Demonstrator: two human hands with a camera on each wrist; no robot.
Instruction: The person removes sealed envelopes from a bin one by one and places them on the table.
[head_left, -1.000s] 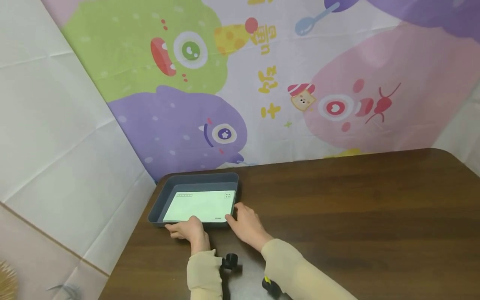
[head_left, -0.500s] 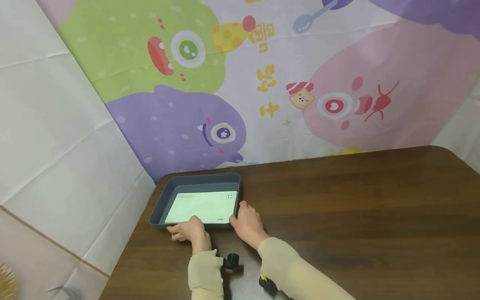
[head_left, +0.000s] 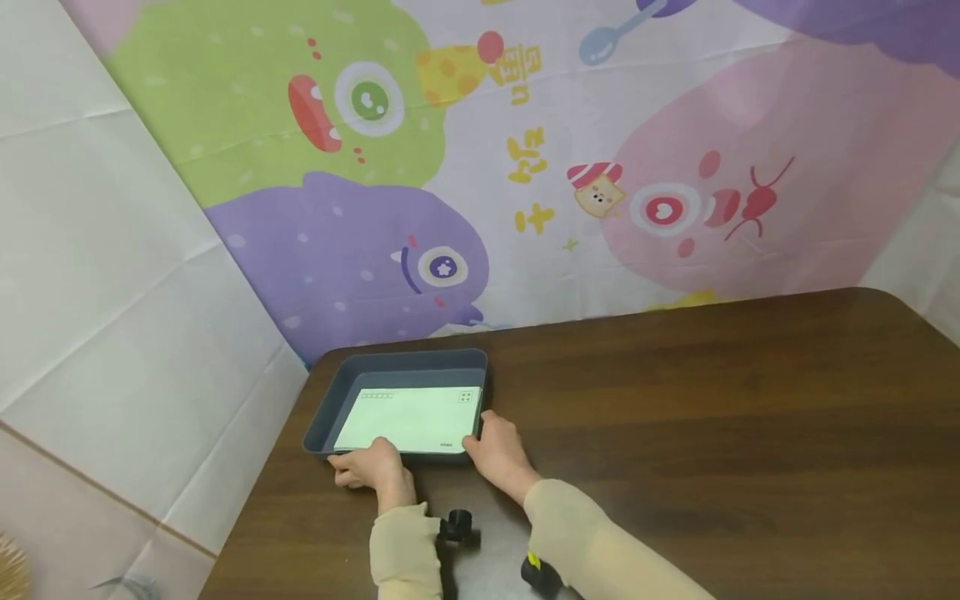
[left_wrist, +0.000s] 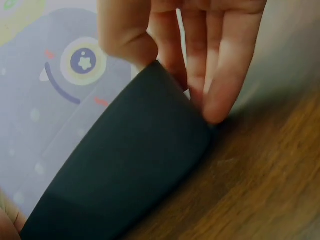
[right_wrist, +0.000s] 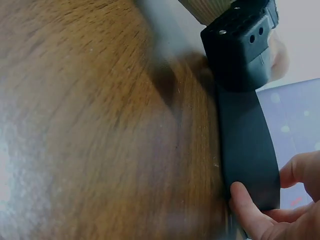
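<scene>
The dark blue-grey tray (head_left: 410, 367) sits at the far left corner of the worktop (head_left: 712, 433), its long axis running left to right, nearly parallel with the worktop's back edge, and its open side facing up. Inside, a pale envelope (head_left: 408, 421) lies flat along the same axis, its row of small boxes at the far left, the stamp square at the far right and a line of tiny print at the near right. The left hand (head_left: 372, 467) has its grip on the near wall toward the left, parted only enough to take the wall, thumb at the rim and fingers bent below it. The right hand (head_left: 497, 448) has a similarly narrow grip round the near right corner, thumb on the near side and fingers along the right side. Whether the tray's base touches the worktop is hard to tell. Room is tight on two sides: the back edge, with the printed cloth (head_left: 555, 275) behind it, runs just beyond the tray, and the worktop's left edge passes just beside it. To the right, the worktop stretches away well past the right hand, and toward the person it continues beneath both sleeves (head_left: 405, 546).
</scene>
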